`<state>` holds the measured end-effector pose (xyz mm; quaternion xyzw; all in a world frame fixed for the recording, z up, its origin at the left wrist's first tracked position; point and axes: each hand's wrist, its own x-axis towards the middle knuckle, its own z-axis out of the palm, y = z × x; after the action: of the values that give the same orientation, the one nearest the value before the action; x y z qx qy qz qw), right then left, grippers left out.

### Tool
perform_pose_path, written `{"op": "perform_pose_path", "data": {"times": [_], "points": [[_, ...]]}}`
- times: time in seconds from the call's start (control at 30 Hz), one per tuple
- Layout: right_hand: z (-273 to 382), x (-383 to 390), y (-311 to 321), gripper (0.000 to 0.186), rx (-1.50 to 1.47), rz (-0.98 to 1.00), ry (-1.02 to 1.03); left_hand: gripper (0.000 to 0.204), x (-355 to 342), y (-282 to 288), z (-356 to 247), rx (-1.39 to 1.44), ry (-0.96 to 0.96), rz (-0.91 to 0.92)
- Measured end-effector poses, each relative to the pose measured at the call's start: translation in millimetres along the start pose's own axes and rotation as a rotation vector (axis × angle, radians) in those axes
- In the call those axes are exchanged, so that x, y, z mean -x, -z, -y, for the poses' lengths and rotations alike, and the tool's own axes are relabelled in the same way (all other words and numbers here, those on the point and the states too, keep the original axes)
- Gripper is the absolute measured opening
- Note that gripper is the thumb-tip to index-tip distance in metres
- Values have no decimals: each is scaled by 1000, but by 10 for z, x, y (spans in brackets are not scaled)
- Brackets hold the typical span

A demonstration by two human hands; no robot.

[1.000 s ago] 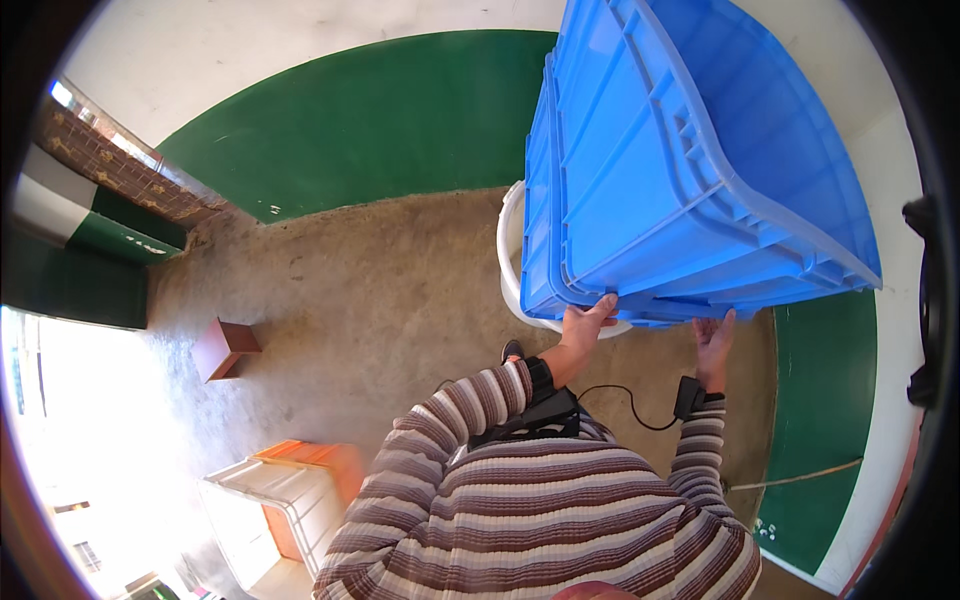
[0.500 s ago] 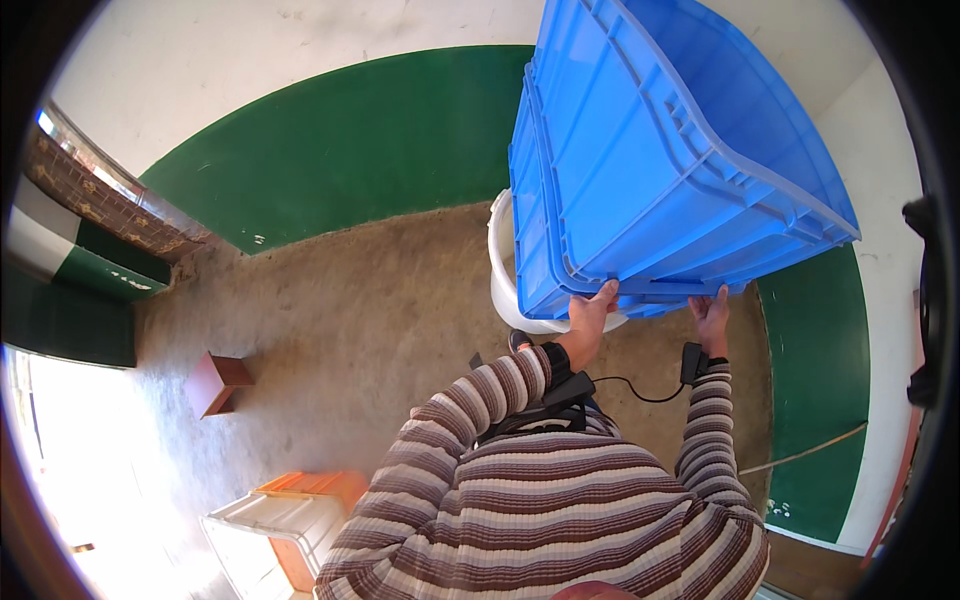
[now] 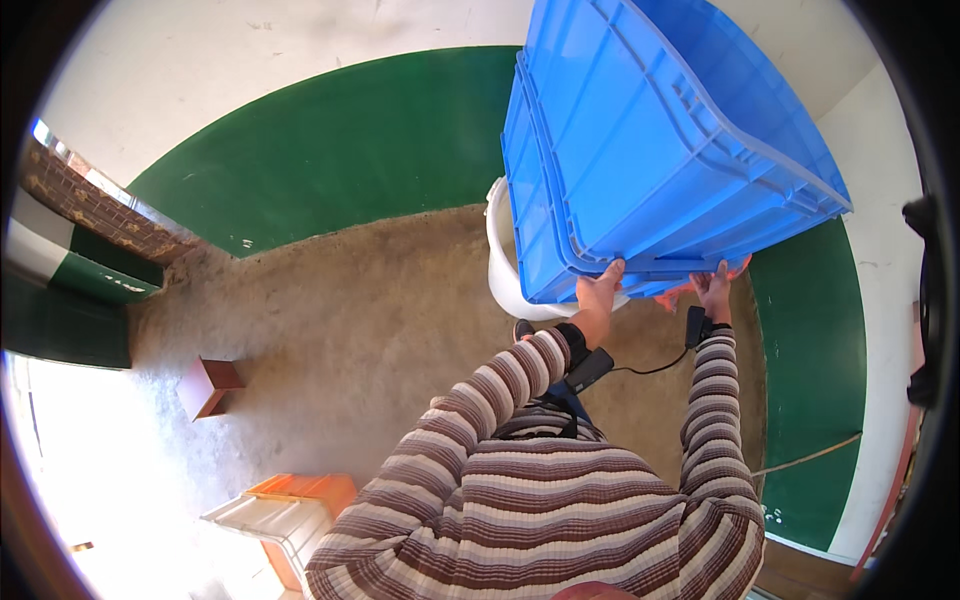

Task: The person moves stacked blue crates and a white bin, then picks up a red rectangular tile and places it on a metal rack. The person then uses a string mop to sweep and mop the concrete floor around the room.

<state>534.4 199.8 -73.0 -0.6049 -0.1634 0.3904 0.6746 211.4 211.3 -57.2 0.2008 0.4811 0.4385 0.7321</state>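
My left hand [image 3: 599,292] is closed on the lower rim of a stack of large blue plastic crates [image 3: 630,140], its thumb on the outer face. My right hand [image 3: 712,292] grips the same stack's lower edge further right, fingertips partly hidden under it. The crates are tilted, with the upper one's hollow facing up and right. Beneath and behind them is a big white round tub [image 3: 505,288], mostly hidden. Something red [image 3: 672,300], which I cannot make out, shows under the crates beside my right hand.
A green-and-white wall [image 3: 340,150] curves behind. At left on the concrete floor [image 3: 330,330] stands a reddish-brown box-like piece [image 3: 208,386], near a bright opening. An orange-and-white bin [image 3: 305,490] is at lower left. A thin pole [image 3: 810,455] lies at right.
Both my hands and the crates have moved upward in the view and the crates slightly left. More of the red thing now shows beneath them. My grip is held.
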Motion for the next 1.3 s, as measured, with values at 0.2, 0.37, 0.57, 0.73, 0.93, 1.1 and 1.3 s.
{"op": "perform_pose_path", "data": {"times": [0.2, 0.37, 0.57, 0.73, 0.93, 1.1, 1.3], "points": [[155, 287, 59, 53, -103, 107, -8, 46, 71, -60, 100, 6, 108, 53], [140, 289, 66, 38, -241, 143, -168, 48, 136, -18, 44, 17, 118, -38], [106, 121, 18, 32, -284, 202, -242, 55, 159, -234, 106, 192, 32, -134], [100, 138, -8, 29, -303, 235, -192, 57, 126, -225, 152, 259, -76, -66], [66, 61, -22, 32, -361, 203, -220, 55, 37, -159, 186, 302, -49, -10], [101, 91, -38, 22, -361, 230, -226, 51, 17, -149, 185, 303, -64, -41], [58, 144, -38, 25, -373, 304, -155, 49, -57, -98, 199, 281, -116, -84]]}}
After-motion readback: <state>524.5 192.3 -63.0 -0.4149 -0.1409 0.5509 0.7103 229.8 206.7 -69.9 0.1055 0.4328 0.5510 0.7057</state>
